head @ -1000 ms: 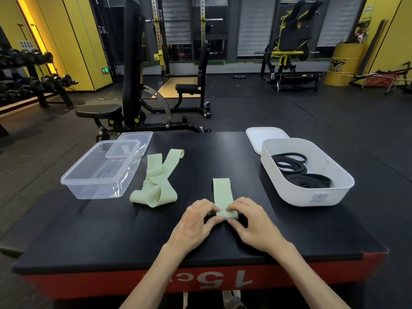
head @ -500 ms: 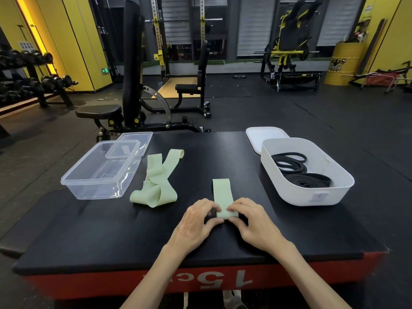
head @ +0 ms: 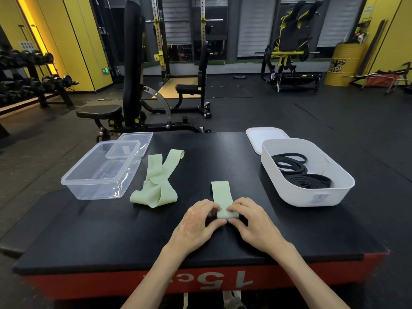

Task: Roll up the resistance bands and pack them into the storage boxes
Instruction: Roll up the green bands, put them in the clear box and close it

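Black bands are lying coiled inside the white tub. The left hand and right hand are both pinching the green band at its rolled near end.

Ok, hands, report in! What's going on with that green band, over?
Left hand and right hand both pinch the rolled end of the green band. Far end flat on the table. Other green band loose beside the clear box, over.

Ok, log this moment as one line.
left hand, right hand: pinch rolled end of pale green resistance band | second green band: loose beside clear plastic box
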Motion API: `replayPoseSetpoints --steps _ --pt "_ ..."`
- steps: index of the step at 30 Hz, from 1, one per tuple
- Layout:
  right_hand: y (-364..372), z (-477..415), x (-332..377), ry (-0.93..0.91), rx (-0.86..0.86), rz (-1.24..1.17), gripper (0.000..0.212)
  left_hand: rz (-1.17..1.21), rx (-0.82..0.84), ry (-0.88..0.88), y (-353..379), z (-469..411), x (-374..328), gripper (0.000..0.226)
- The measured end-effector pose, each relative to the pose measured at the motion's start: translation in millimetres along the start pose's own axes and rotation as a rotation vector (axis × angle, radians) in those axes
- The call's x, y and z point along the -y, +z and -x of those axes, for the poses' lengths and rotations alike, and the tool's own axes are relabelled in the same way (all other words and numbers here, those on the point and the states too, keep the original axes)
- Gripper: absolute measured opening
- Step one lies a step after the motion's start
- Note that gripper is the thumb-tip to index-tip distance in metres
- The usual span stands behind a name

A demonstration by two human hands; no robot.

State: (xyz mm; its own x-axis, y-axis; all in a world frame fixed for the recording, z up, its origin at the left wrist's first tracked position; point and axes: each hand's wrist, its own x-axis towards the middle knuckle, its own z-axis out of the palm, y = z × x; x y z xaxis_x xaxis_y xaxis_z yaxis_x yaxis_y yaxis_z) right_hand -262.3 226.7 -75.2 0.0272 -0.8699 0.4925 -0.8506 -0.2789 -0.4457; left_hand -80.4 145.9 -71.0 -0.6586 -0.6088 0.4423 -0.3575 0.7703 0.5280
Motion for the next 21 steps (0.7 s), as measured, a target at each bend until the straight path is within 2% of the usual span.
replayPoseSetpoints --steps 11,21 --pt "0.0 1.1 2.0 0.023 -0.009 0.008 0.031 -0.005 -0.016 0.004 0.9 -0.3 2.2 0.018" --pt "-0.6 -0.2 -0.7 0.013 -0.024 -0.020 0.021 -0.005 -0.019 -0.012 1.9 0.0 0.8 0.025"
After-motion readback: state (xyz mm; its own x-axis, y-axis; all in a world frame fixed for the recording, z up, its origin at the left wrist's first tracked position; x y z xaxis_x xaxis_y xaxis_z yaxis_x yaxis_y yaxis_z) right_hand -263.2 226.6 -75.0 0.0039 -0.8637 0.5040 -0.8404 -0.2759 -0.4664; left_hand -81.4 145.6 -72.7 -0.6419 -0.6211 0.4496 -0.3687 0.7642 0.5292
